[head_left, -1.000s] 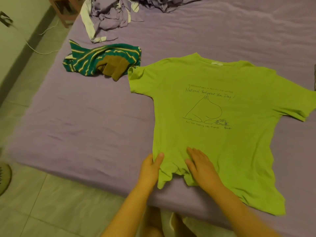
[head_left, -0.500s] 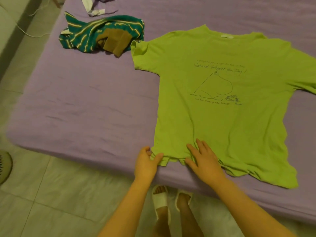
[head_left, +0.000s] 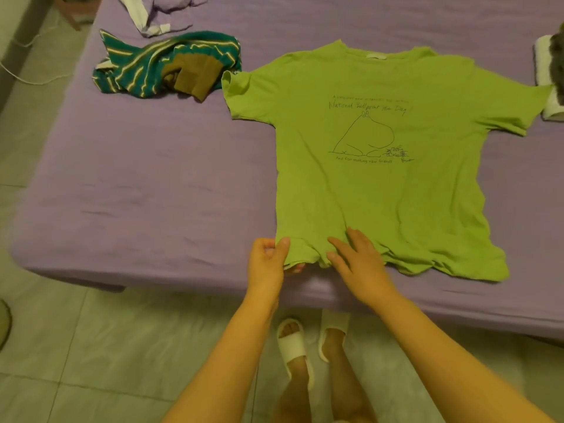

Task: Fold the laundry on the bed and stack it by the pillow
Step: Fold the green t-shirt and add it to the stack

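We see the left hand (head_left: 266,260) pinch the green T-shirt (head_left: 375,166) hem corner, the right hand (head_left: 355,260) flat beside it, the shirt's length running away toward its collar

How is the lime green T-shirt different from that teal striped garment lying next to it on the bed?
The lime green T-shirt lies spread flat, printed front up; the teal striped garment sits crumpled in a heap. The T-shirt is plain green with a line drawing; the striped one has pale stripes and a brown patch. The left hand pinches the T-shirt's hem; nothing touches the striped one. Both lie unfolded on the purple bedsheet.
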`<action>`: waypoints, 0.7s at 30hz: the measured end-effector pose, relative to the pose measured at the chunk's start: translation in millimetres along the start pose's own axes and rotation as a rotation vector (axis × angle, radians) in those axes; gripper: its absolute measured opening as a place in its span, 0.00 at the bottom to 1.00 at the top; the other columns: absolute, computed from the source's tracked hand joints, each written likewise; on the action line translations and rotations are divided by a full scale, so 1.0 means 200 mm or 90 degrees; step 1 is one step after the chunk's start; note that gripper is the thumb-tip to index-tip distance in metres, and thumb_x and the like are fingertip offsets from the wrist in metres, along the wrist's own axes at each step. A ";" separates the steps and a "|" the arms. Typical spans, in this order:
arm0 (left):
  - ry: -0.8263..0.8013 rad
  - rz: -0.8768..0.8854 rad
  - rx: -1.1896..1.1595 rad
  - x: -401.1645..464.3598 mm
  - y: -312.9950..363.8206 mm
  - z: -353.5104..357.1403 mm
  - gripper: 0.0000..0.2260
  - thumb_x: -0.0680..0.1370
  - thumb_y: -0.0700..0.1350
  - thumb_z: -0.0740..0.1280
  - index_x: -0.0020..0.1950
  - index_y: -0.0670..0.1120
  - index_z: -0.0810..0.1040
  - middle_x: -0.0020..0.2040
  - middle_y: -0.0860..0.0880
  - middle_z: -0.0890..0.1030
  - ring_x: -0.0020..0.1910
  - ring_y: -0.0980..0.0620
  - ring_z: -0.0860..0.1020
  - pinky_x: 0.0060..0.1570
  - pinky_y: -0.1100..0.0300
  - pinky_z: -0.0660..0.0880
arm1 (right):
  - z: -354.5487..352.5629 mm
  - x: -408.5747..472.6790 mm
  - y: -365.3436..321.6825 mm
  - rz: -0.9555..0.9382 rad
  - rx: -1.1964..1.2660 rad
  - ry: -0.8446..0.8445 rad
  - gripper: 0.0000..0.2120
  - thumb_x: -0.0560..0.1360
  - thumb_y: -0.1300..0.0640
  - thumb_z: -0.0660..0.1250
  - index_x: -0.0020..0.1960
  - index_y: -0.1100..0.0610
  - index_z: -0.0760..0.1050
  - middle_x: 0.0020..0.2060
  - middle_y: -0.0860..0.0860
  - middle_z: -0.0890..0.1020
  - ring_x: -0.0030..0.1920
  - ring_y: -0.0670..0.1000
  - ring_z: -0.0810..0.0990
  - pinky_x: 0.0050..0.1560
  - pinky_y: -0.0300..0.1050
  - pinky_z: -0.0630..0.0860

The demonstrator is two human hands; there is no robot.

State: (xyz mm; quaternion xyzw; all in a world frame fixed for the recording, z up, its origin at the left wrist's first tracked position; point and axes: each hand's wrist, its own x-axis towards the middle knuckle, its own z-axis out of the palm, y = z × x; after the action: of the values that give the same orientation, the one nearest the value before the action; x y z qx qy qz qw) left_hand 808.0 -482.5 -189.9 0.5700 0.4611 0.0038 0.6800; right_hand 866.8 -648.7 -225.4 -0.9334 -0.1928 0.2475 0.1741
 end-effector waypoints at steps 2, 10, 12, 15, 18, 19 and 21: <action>0.007 -0.007 0.020 -0.01 0.00 -0.04 0.06 0.80 0.42 0.64 0.45 0.44 0.68 0.32 0.46 0.74 0.18 0.57 0.69 0.20 0.65 0.69 | 0.00 -0.02 -0.01 -0.004 -0.013 0.003 0.20 0.81 0.46 0.55 0.71 0.50 0.68 0.73 0.54 0.65 0.75 0.55 0.56 0.73 0.51 0.54; 0.074 -0.058 0.476 0.10 -0.18 -0.34 0.07 0.78 0.47 0.66 0.45 0.44 0.74 0.36 0.45 0.78 0.39 0.43 0.78 0.40 0.55 0.72 | 0.07 -0.10 0.11 0.039 -0.204 -0.172 0.20 0.83 0.50 0.48 0.74 0.47 0.59 0.72 0.47 0.66 0.75 0.53 0.54 0.71 0.58 0.52; 0.064 -0.037 0.608 0.13 -0.20 -0.32 0.04 0.77 0.46 0.66 0.47 0.46 0.75 0.47 0.44 0.80 0.50 0.41 0.78 0.45 0.54 0.71 | 0.08 -0.12 0.16 0.031 -0.192 -0.182 0.21 0.82 0.54 0.49 0.75 0.48 0.57 0.74 0.47 0.62 0.76 0.54 0.53 0.71 0.58 0.53; 0.072 0.137 0.762 0.13 -0.20 -0.19 0.12 0.75 0.42 0.65 0.59 0.45 0.77 0.57 0.41 0.78 0.57 0.40 0.73 0.53 0.50 0.70 | 0.07 -0.14 0.24 0.007 -0.179 -0.166 0.23 0.81 0.58 0.50 0.76 0.48 0.55 0.76 0.48 0.57 0.76 0.54 0.51 0.71 0.56 0.52; -0.095 0.327 0.753 0.07 -0.21 0.05 0.14 0.78 0.42 0.63 0.64 0.44 0.75 0.61 0.42 0.77 0.61 0.42 0.72 0.59 0.52 0.67 | 0.02 -0.13 0.32 0.019 -0.188 -0.130 0.24 0.81 0.58 0.50 0.76 0.48 0.55 0.77 0.51 0.54 0.76 0.55 0.50 0.72 0.54 0.53; -0.184 0.359 0.734 0.04 -0.22 0.14 0.14 0.79 0.42 0.61 0.65 0.44 0.75 0.62 0.43 0.77 0.62 0.43 0.72 0.61 0.54 0.66 | -0.01 -0.13 0.36 0.029 -0.194 -0.117 0.24 0.81 0.57 0.51 0.76 0.48 0.54 0.77 0.51 0.53 0.76 0.55 0.49 0.72 0.53 0.53; -0.319 0.403 0.715 -0.01 -0.25 0.34 0.15 0.80 0.42 0.60 0.66 0.44 0.74 0.62 0.44 0.77 0.63 0.45 0.71 0.62 0.57 0.64 | -0.07 -0.13 0.44 0.044 -0.203 -0.093 0.24 0.81 0.57 0.52 0.76 0.49 0.55 0.77 0.52 0.53 0.76 0.55 0.49 0.72 0.52 0.53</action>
State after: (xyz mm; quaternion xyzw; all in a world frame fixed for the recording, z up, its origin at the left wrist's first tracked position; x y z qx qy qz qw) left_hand 823.9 -552.7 -233.3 0.9267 0.0334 -0.1689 0.3342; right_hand 877.2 -738.6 -241.2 -0.9349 -0.2096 0.2865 0.0009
